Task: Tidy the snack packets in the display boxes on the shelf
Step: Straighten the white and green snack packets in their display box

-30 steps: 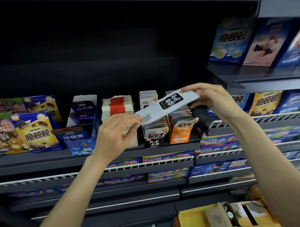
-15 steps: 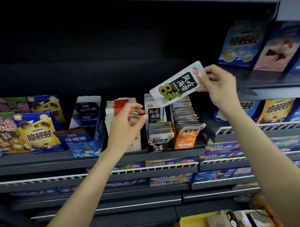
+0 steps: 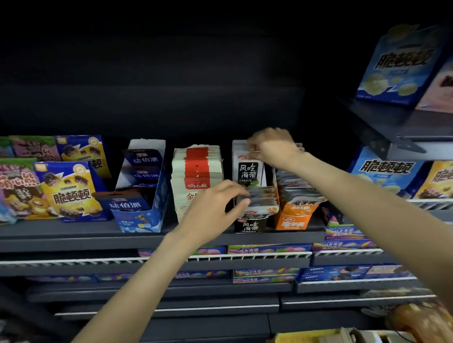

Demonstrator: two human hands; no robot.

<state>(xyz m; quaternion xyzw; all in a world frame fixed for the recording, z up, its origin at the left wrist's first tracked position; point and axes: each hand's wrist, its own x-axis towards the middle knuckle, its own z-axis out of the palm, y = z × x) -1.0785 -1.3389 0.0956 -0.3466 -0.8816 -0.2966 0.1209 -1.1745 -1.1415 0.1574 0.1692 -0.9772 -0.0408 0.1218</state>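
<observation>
- Standing upright, the kelp packet [image 3: 248, 170] is pinched at its top edge by the right hand [image 3: 272, 146], its long axis hanging straight below the grip
- The leaning packets [image 3: 259, 198] in the black display box [image 3: 250, 225] are pressed by the left hand [image 3: 216, 210], fingers curled, lower and in front

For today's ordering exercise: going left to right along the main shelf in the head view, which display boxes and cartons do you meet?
Yellow snack carton → blue display box → white-and-red packet box → black seaweed display box, where both hands work → orange display box.
</observation>
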